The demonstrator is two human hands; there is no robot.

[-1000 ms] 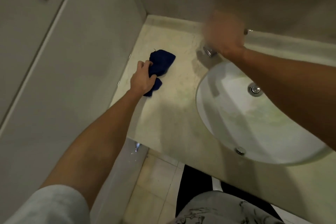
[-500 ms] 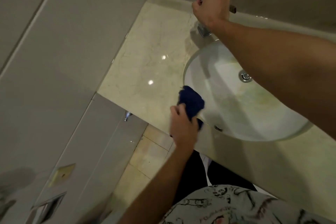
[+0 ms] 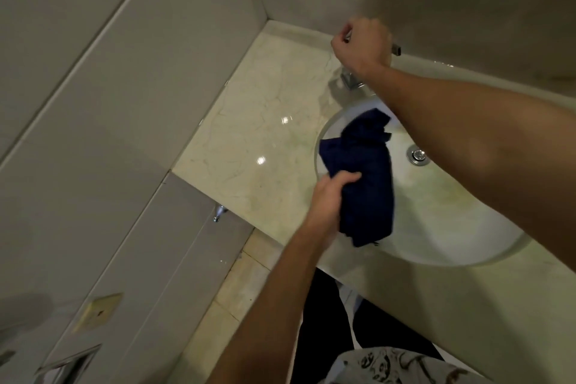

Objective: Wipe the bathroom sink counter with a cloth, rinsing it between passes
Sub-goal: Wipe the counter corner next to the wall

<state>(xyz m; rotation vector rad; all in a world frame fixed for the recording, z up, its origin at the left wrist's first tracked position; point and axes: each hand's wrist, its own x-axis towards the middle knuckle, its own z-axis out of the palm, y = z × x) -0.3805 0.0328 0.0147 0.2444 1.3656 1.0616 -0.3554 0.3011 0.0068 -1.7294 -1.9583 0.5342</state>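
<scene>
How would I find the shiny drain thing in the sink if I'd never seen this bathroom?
Start at the round white sink basin set into the pale marble counter. Look at its bottom, just right of the dark blue cloth that the left hand holds over the bowl. The drain plug is the small round chrome disc there, the only metal piece inside the basin.

The scene is dim and warm-toned, with soft grain throughout. Two small bright glints on the glossy marble desk (image 3: 249, 146) suggest a light source overhead, perhaps more than one. The right forearm casts a soft shadow over the tap base (image 3: 350, 81) and the near rim of the basin (image 3: 467, 227). The left hand (image 3: 330, 196) is slightly smeared by motion. Wide-angle distortion bends the wall tile (image 3: 103, 121) joints near the edges, and the lower left corner falls into murky blur.
</scene>
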